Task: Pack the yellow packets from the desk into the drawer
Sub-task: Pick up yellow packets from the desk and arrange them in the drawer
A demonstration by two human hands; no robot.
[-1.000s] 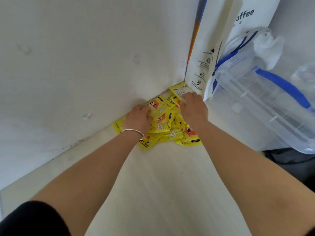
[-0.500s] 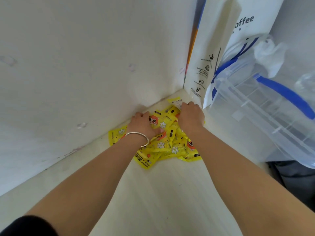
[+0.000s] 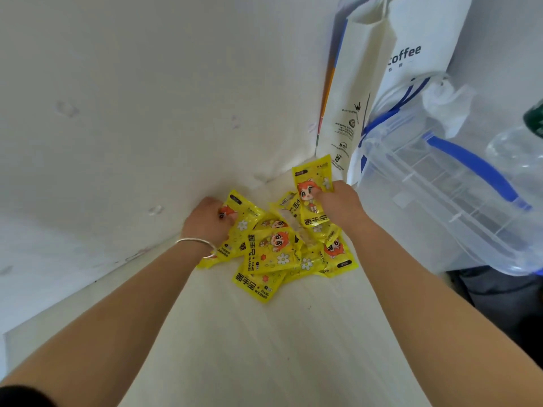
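Where desk point(image 3: 264, 348) meets wall point(image 3: 147, 113) — packets point(image 3: 273, 251) heaped.

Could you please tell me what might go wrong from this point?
1. The right hand pinches one raised packet and the left hand grips an edge packet. The loose pile between them overlaps, so packets may slip away if scooped together.
2. The right hand is close to the paper bag standing in the corner and might knock it.

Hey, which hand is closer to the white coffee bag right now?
Right. The right hand, pinching a raised yellow packet, is just beside the coffee bag; the left hand grips a second packet across the pile.
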